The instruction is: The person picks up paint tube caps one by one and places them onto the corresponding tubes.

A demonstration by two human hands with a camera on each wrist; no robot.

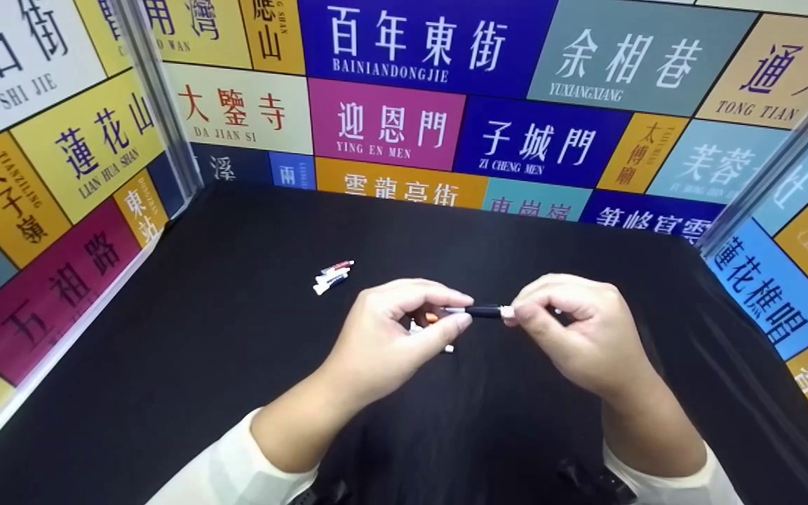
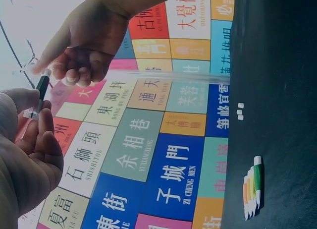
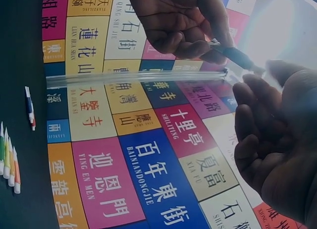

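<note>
Between the two hands is a small tube (image 1: 485, 311) with a dark body and pale ends, held level above the table. My left hand (image 1: 386, 337) pinches its pale left end between thumb and fingers. The thumb and index finger of my right hand (image 1: 586, 333) pinch the whitish right end. In the right wrist view the same dark tube (image 3: 237, 57) bridges both hands. Below the left hand, an orange tube (image 1: 432, 318) is partly hidden. The left wrist view shows several tubes side by side, among them a green tube (image 2: 258, 177), with white tapered ends.
A red-and-blue group of tubes (image 1: 334, 276) lies farther left on the black tablecloth (image 1: 250, 337). Small white pieces (image 2: 240, 111) lie apart from the row of tubes. Upright panels with printed street signs (image 1: 390, 123) surround the table, with clear corner posts (image 1: 762, 154).
</note>
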